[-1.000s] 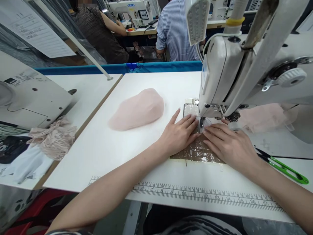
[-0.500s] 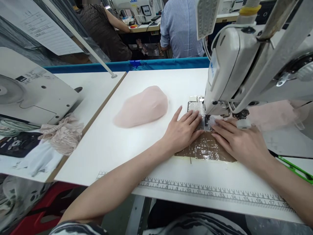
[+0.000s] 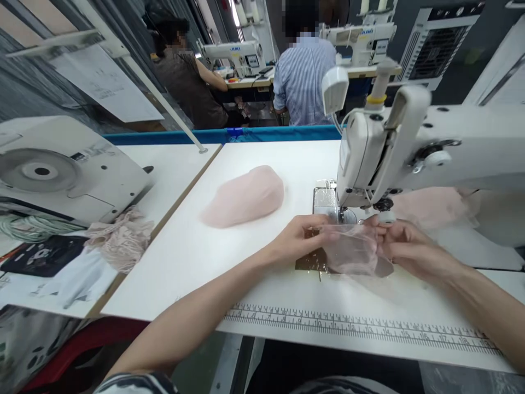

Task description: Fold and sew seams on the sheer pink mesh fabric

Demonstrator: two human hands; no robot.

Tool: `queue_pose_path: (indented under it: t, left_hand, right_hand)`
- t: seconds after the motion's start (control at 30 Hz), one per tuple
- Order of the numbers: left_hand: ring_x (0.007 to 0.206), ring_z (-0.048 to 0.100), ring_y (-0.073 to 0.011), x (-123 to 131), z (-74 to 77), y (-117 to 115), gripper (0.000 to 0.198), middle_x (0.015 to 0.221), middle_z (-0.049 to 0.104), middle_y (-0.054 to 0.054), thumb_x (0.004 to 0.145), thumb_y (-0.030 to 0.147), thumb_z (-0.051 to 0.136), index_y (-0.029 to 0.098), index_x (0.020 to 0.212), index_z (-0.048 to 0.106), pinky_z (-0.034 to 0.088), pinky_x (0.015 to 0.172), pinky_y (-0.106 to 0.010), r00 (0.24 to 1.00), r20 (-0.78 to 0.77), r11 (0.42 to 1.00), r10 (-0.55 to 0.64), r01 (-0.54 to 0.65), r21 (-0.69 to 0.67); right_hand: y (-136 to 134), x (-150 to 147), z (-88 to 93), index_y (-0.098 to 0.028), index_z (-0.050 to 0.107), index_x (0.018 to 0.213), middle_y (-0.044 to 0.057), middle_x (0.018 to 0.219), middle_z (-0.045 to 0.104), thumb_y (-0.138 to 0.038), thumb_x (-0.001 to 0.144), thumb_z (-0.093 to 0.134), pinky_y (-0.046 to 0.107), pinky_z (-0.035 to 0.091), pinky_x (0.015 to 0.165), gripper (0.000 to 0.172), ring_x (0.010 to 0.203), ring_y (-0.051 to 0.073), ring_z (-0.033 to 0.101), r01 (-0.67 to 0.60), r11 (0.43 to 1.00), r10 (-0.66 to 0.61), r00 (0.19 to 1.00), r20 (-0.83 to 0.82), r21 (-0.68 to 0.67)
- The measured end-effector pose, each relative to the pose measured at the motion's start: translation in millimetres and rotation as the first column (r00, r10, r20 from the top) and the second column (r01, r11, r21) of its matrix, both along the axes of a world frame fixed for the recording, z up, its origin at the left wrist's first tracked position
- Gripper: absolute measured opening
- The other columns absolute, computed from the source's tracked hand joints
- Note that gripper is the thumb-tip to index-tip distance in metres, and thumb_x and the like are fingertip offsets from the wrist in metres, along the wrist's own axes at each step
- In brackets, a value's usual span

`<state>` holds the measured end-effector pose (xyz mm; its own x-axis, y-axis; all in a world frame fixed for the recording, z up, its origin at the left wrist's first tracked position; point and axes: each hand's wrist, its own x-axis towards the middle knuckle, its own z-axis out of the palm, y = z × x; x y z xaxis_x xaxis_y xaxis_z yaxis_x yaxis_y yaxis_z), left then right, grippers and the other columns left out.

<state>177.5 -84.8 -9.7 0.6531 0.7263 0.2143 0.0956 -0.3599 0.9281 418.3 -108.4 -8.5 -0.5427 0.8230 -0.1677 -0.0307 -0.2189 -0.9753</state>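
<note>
A sheer pink piece of fabric (image 3: 350,251) is stretched between my two hands, in front of the needle area of a white sewing machine (image 3: 361,158). My left hand (image 3: 305,235) pinches its left edge between thumb and fingers. On the other side, my right hand (image 3: 406,243) is closed on the fabric's right edge, close beside the presser foot. Brown tape (image 3: 310,261) covers the table beneath the fabric and partly shows. Another pale pink fabric piece (image 3: 248,197) lies flat on the white table, left of my hands.
A printed ruler (image 3: 328,324) runs along the table's front edge. More pink fabric (image 3: 430,207) lies behind the machine's needle. On the left stand another machine (image 3: 69,169) and a bundle of beige strips (image 3: 123,241). Two people (image 3: 305,82) sit beyond the blue edge (image 3: 283,133).
My hands were flat beside the needle; now they hold a sheer pink piece up in front of it. The head view has tilted up, showing more of the room.
</note>
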Motion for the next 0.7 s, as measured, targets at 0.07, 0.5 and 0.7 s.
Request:
queue_pose_path:
  t: [0.07, 0.5, 0.7]
  left_hand:
    - [0.067, 0.055, -0.0085, -4.1, 8.2, -0.7, 0.029, 0.074, 0.057, -0.001, 0.093, 0.035, 0.051, 0.015, 0.076, 0.062, 0.043, 0.058, -0.019, 0.998, 0.034, 0.992, 0.057, -0.053, -0.110]
    - [0.051, 0.049, -0.0065, -7.4, 68.8, -66.1, 0.012, 0.066, 0.061, 0.002, 0.091, 0.022, 0.054, 0.017, 0.088, 0.064, 0.035, 0.050, -0.019, 0.938, -0.286, 0.878, 0.194, -0.036, 0.478]
    - [0.069, 0.064, -0.0105, 1.2, 61.7, -116.6, 0.024, 0.085, 0.070, 0.004, 0.081, 0.011, 0.067, 0.021, 0.102, 0.064, 0.043, 0.056, -0.019, 0.708, -0.581, 0.817, -0.401, 0.563, 0.122]
  right_hand:
    - [-0.2, -4.2, 1.2, -0.021, 0.061, 0.085, 0.004, 0.085, 0.062, -0.027, 0.074, 0.070, 0.030, 0.048, 0.072, 0.016, 0.085, 0.019, 0.060, -0.043, 0.998, 0.044, 0.999, 0.010, -0.042]
    - [-11.0, -18.4, -10.1, -0.019, 0.073, 0.087, 0.000, 0.057, 0.056, -0.050, 0.078, 0.065, 0.025, 0.025, 0.042, 0.033, 0.045, 0.010, 0.038, -0.047, 0.962, -0.037, 0.955, 0.295, 0.271]
    - [-11.0, -11.4, -6.0, -0.020, 0.070, 0.100, 0.006, 0.077, 0.068, -0.045, 0.090, 0.049, 0.025, 0.042, 0.049, 0.035, 0.059, 0.015, 0.059, -0.130, 0.973, 0.113, 0.989, 0.097, 0.190]
